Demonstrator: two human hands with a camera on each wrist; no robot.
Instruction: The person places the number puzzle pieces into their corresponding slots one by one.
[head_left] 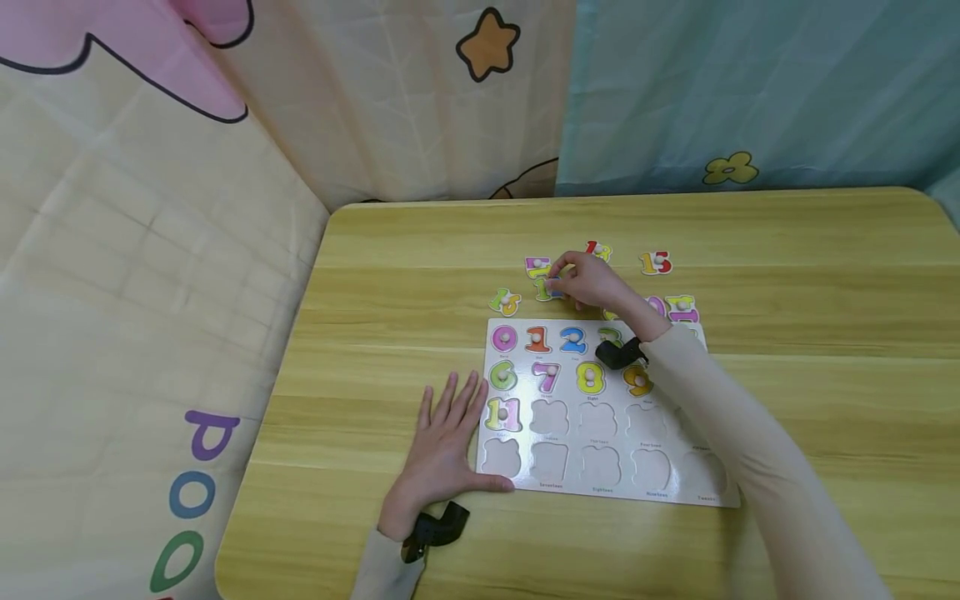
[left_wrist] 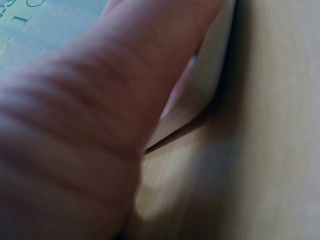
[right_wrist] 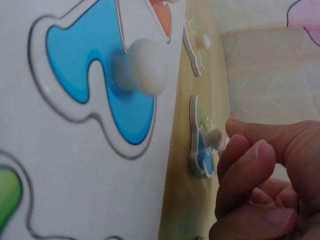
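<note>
Spread flat, my left hand point(head_left: 444, 454) lies at the left edge of a white number puzzle board point(head_left: 622, 492), its thumb on the lower left corner. Beyond the board, my right hand point(head_left: 588, 279) reaches to a green-and-blue number 12 puzzle piece point(head_left: 542, 289) on the table. In the right wrist view, its bent fingertips are at the white knob point(right_wrist: 215, 139) of that piece; whether they pinch it is unclear. Numbers 0, 1 and 2 fill the board's top row, 6 to 9 the second, and an 11 point(head_left: 503, 414) the third. The left wrist view is mostly blurred skin.
Loose number pieces lie behind the board: a 16 point(head_left: 505, 302), a purple-and-yellow piece point(head_left: 537, 265), a red-and-yellow piece point(head_left: 598, 250), a 15 point(head_left: 656, 262) and a yellow-and-purple piece point(head_left: 682, 308). The right forearm covers part of the board. Curtains hang behind the wooden table point(head_left: 360, 333).
</note>
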